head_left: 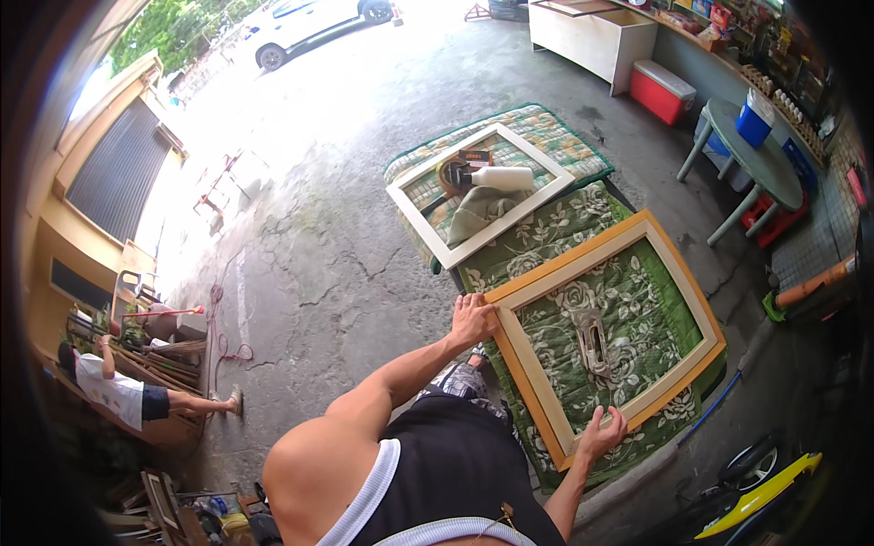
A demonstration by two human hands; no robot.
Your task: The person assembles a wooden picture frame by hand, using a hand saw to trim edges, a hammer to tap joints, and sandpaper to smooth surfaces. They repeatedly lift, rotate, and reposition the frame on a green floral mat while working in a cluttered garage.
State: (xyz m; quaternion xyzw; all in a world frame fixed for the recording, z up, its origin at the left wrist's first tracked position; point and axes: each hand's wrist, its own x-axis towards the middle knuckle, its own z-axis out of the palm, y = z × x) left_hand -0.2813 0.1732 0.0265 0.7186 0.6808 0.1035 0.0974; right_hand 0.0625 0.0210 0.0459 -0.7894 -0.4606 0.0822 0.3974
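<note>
Where the person stands over the work, a large rectangular wooden frame with orange-stained outer edge and pale inner face (678, 273) lies flat on a green floral-patterned quilt (555, 232), itself spread over a low support on the cracked grey concrete floor (319, 246).

Left hand (473, 320): fingers closed over the near left corner of the orange frame, thumb on top; it has hold of the frame's rail.

Right hand (603, 431): fingers curled around the near lower rail of the same frame, gripping its edge close to the person's body.

Within the frame's opening: a grey metal hand tool of elongated shape (594, 344), resting on the quilt, apart from both hands; its exact kind cannot be told.

Beyond, further from the person: a second rectangular frame, painted white (414, 205), lying on a lighter patchwork quilt with green border (555, 127). Inside it: a white cylindrical bottle on its side (501, 177), a folded grey-green cloth (482, 211), a dark round object partly hidden beside the bottle.

Right side: round green table on pale legs (774, 168) bearing a blue container (756, 118); red cooler box with white lid (662, 91); white cabinet (592, 36).

Left side: another person in a white shirt (114, 393), seated by stacked timber. White car (309, 23) at the top.
</note>
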